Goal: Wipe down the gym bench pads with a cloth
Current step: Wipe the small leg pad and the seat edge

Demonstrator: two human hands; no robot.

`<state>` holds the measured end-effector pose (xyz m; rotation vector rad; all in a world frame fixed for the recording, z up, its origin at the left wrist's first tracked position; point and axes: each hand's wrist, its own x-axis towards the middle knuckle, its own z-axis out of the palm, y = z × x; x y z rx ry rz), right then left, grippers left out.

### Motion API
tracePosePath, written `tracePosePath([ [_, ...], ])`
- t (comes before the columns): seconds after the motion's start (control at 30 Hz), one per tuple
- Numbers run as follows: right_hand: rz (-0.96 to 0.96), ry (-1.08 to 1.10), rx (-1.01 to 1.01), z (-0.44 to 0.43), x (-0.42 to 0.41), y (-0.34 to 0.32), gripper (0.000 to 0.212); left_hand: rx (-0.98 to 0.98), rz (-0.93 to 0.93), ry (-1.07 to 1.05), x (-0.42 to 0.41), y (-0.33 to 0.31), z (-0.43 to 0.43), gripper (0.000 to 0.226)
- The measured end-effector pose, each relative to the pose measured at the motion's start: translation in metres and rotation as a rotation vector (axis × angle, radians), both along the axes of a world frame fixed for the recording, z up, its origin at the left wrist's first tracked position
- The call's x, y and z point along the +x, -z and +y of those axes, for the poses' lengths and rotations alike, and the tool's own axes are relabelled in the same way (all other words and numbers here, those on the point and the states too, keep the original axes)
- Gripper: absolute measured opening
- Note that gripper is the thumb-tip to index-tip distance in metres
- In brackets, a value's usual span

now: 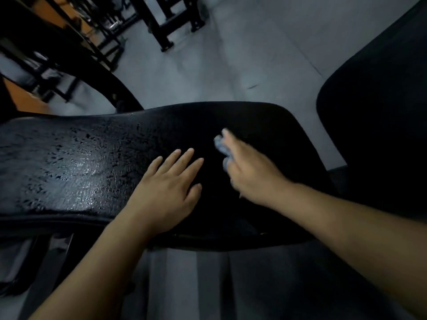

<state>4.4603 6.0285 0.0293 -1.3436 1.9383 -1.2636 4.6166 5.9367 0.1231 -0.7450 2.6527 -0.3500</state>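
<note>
**Cloth at the pad's right end, long run of pad to the left**

The cloth (220, 145) is a small pale blue bunch pressed on the bench pad (80, 162), showing just past the fingertips and along the thumb side of the right hand (250, 173). That hand's fingers are curled round it – the hand is blurred, so how tight the hold is cannot be told.

The pad's long axis runs side to side across the view. Its rounded end lies just to the outer side of the right fingers, while most of its length, cracked and shiny, stretches away beyond the left fingers.

The left hand (168, 185) lies flat on the pad just beside the cloth, fingers straight and a little spread, holding nothing. It sits between the cloth and that long stretch – a leftward stroke would likely need it lifted or slid clear.

Further out past the right hand stands a second pad (381, 112); beyond both sets of fingertips is grey floor (231, 54).
</note>
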Motion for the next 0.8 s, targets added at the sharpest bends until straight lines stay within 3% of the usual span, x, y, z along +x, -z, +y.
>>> tracePosePath([
  [0.13,0.166,-0.169,-0.113,0.040,-0.008,0.016,0.059,-0.014,0.040,-0.123,-0.016,0.012,0.008,0.083],
  [0.3,0.236,0.095,0.075,-0.026,-0.045,0.019,0.058,-0.113,0.096,-0.214,-0.037,0.033,0.024,0.079],
  [0.47,0.323,-0.223,-0.123,0.025,-0.024,0.021,0.060,-0.136,0.055,-0.193,-0.039,0.032,0.018,0.080],
  [0.53,0.365,-0.156,-0.084,0.010,-0.056,0.034,0.057,-0.129,0.049,-0.167,-0.047,0.033,0.011,0.080],
  [0.67,0.248,0.136,0.035,-0.081,-0.099,0.020,0.044,-0.118,0.076,-0.137,-0.069,0.038,-0.013,0.082],
  [0.8,0.340,-0.055,-0.067,-0.082,-0.069,0.013,0.055,-0.107,0.136,-0.122,-0.082,0.040,-0.031,0.084],
])
